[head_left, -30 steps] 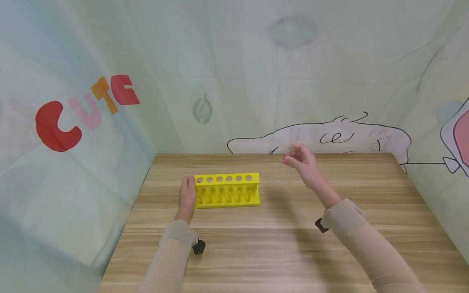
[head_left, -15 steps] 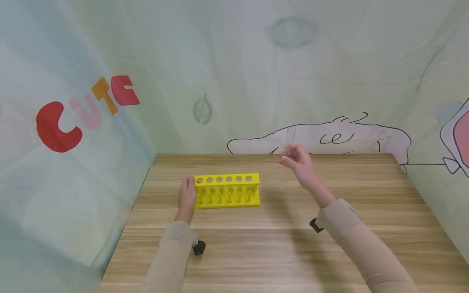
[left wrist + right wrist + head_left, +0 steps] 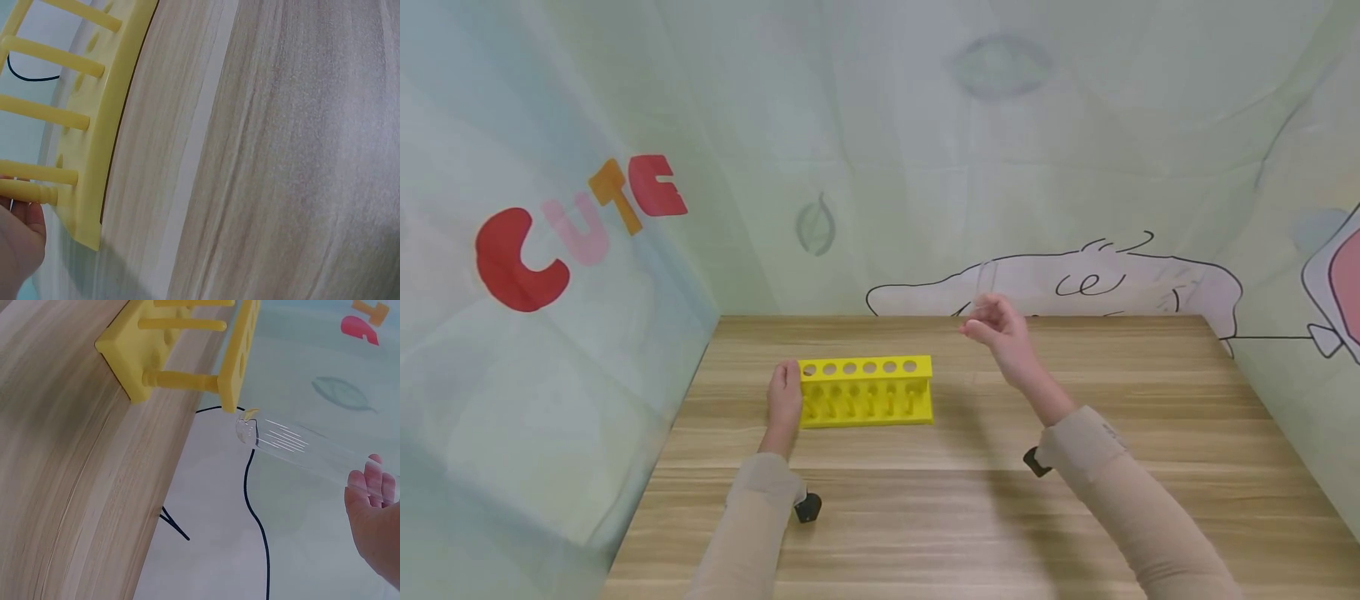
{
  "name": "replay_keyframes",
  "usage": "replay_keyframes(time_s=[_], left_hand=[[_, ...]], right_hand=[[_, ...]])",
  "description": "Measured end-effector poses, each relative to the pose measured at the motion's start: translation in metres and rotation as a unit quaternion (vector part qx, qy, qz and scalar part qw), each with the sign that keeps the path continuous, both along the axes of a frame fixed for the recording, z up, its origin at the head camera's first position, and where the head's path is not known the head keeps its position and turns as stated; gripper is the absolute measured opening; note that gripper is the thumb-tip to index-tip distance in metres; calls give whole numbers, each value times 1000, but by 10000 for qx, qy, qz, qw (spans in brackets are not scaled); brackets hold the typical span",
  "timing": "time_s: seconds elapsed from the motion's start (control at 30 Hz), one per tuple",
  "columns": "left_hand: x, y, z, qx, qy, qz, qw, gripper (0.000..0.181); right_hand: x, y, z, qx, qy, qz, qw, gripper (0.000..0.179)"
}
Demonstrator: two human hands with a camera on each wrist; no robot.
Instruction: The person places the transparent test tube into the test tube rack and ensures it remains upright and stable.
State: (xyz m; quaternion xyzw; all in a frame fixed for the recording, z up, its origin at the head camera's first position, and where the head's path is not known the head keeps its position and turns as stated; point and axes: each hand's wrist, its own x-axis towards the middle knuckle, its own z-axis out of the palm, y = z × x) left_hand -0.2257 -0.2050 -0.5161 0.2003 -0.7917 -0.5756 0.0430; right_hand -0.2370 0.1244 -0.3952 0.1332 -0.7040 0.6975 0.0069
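My left hand (image 3: 785, 397) holds the yellow rack (image 3: 867, 378) by its left end on the wooden table (image 3: 895, 508). To the right of this rack, my right hand (image 3: 1009, 342) pinches a clear tube (image 3: 294, 445) in the air, slightly tilted.

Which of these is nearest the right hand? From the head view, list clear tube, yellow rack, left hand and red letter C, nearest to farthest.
1. Clear tube: held in the right hand.
2. Yellow rack: left of that hand, on the table.
3. Left hand: gripping the rack's left end.
4. Red letter C: far left, on the backdrop.
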Motion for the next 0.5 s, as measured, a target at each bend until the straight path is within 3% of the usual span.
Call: replay_keyframes(time_s=[0.5], left_hand=[[1, 1, 2, 40, -37, 40, 10000, 53]], right_hand=[[-1, -9, -3, 27, -145, -53, 9999, 24]])
